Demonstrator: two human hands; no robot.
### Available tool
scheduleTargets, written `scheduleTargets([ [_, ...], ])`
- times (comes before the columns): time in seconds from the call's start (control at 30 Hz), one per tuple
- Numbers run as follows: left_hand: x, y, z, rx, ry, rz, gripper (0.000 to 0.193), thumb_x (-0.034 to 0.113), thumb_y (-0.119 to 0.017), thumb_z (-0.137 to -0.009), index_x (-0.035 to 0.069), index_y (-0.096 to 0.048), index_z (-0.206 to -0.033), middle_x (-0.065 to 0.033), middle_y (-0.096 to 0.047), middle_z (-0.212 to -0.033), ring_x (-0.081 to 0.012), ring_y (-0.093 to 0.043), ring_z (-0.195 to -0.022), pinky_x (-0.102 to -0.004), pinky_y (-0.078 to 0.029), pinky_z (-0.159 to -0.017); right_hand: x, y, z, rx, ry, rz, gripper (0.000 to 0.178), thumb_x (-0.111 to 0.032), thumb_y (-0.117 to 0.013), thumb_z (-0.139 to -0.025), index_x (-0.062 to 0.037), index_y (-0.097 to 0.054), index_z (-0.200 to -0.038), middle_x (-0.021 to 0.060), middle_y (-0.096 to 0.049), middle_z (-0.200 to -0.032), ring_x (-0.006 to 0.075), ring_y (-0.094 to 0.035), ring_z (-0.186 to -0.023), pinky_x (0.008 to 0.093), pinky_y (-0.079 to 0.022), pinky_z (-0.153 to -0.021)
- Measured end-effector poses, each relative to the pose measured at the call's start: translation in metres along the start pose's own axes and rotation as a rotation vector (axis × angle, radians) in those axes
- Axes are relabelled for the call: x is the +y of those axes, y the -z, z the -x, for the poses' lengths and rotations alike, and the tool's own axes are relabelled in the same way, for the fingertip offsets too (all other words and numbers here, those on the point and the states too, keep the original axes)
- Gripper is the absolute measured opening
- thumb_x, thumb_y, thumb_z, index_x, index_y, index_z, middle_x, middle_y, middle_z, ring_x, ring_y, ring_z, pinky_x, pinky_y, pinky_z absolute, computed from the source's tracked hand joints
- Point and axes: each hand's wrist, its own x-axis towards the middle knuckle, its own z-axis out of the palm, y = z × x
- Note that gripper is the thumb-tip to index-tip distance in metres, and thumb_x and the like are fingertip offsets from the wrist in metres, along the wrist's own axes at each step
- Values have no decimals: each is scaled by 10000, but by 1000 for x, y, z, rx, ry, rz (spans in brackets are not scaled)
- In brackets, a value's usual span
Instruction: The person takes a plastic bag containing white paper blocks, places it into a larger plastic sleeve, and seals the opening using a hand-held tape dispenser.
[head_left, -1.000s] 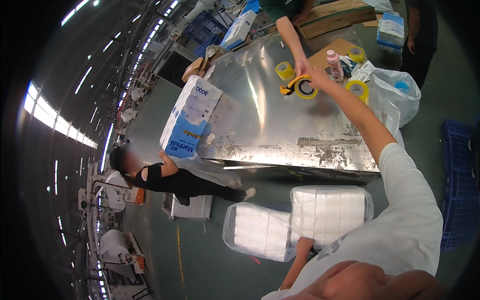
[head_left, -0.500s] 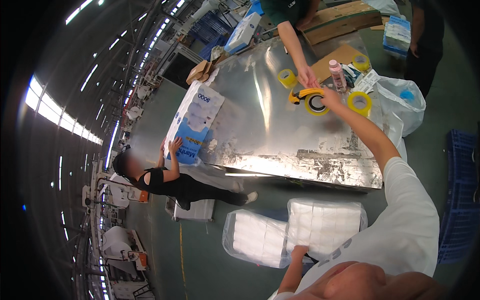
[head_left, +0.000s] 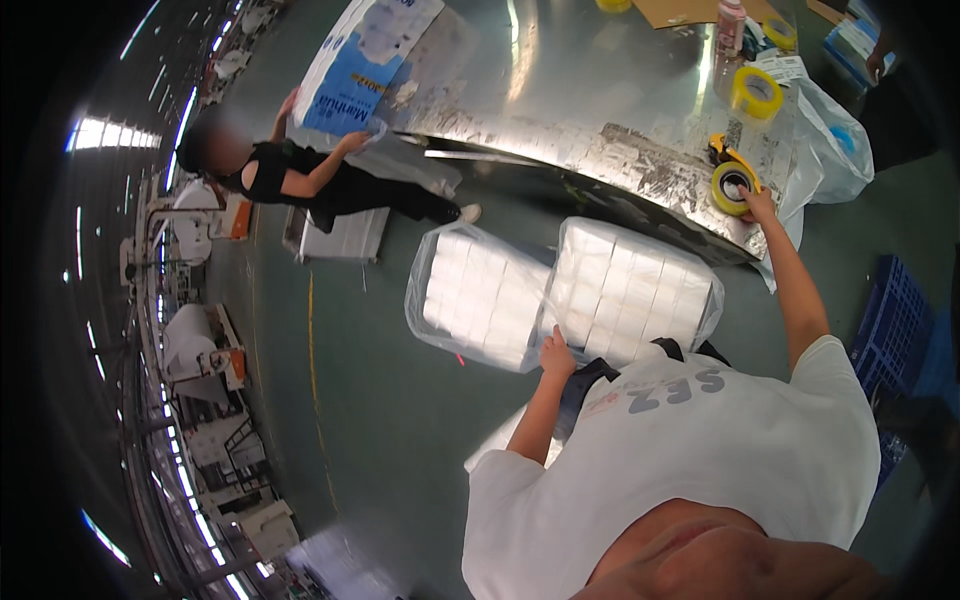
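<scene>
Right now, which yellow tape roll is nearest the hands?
The roll in the orange dispenser, held by the right hand; other rolls lie farther up the table.

Shiny metal table (head_left: 560,90), blue-and-white wrapped pack (head_left: 362,62): cut by top edge. White object (head_left: 496,440) behind left forearm (head_left: 537,412): kind unclear. Yellow tape dispenser (head_left: 738,160): partly covered by right hand (head_left: 761,205).

White T-shirt (head_left: 720,450), grey print (head_left: 680,392), seemingly dark trousers (head_left: 572,408)
</scene>
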Motion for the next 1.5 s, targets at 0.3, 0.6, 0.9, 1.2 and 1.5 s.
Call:
scheduleTargets([
  [0.3, -49, 32, 27, -715, -100, -225, 214, 206, -563, -716, 43, -603, -849, -96, -618, -839, -276, -593, -816, -363, -472, -680, 104, -50, 185, -46, 223, 50, 927, -412, -682, -630, 60, -191, -1259, 267, -395, -1189, 320, -424, -1095, 348, -347, -904],
  [0.6, 28, 41, -96, 501, -545, 189, 619, 280, -612, -698, 33, -333, -1192, -169, -419, -1130, -308, -449, -1004, -389, -405, -778, 178, -50, 243, 29, -102, 421, 316, -180, -549, -713, -26, -528, -987, 97, -606, -688, 207, -597, -632, 312, -467, -576],
  [0.9, -42, 77, -177, 370, -342, 242, 205, 171, -393, -798, 77, -529, -919, -136, -601, -798, -323, -573, -740, -422, -443, -624, 203, 22, 296, 109, -145, -125, 431, -317, -591, -682, -52, -543, -1019, 102, -594, -906, 213, -587, -781, 346, -456, -666],
  [1.2, -47, 61, -185, 167, -355, 513, 915, 586, -602, -619, -51, -325, -1215, -289, -368, -1184, -376, -352, -1121, -390, -280, -945, 143, -33, 355, -139, -155, -454, 1009, -588, -598, -625, -61, -108, -1331, 138, -251, -1333, 248, -250, -1220, 397, -201, -978],
  [1.5, -8, 54, -184, 130, -281, 232, 508, 332, -497, -779, 103, -394, -1221, -195, -251, -1310, -376, -285, -1162, -439, -282, -936, 281, -84, 243, 99, -115, 174, 634, -332, -506, -781, -44, -245, -1283, 165, -489, -1130, 280, -488, -1020, 323, -377, -873],
])
